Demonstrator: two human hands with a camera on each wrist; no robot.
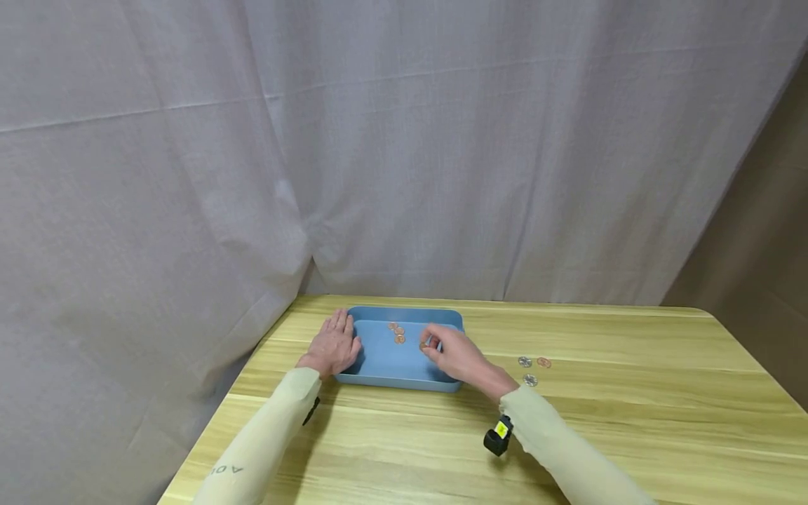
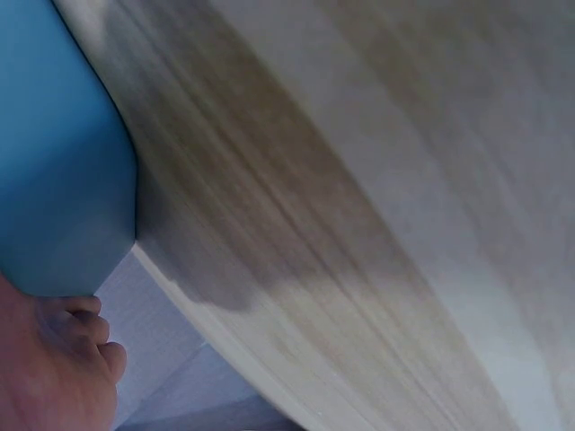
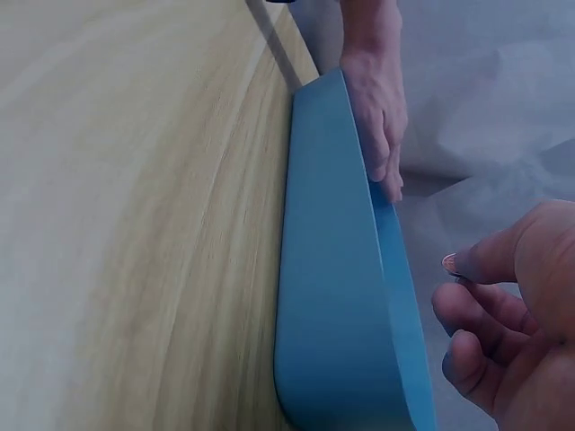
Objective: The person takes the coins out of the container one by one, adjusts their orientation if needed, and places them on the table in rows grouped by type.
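Note:
A shallow blue tray (image 1: 404, 383) sits on the wooden table near its far left edge. My left hand (image 1: 334, 344) rests flat against the tray's left rim with straight fingers; it also shows beside the tray (image 3: 332, 269) as the left hand (image 3: 377, 99) in the right wrist view. My right hand (image 1: 431, 344) hovers over the tray's right half and pinches a small copper coin (image 3: 451, 263) between thumb and finger. A few copper coins (image 1: 396, 331) lie on the tray floor. In the left wrist view only the tray's corner (image 2: 54, 162) and my left hand (image 2: 49, 368) show.
Three loose coins lie on the table right of the tray: a silver one (image 1: 525, 362), a copper one (image 1: 543, 362) and another silver one (image 1: 531, 380). A grey curtain (image 1: 404, 140) hangs close behind the table. A black wrist camera (image 1: 499, 435) sits on my right sleeve.

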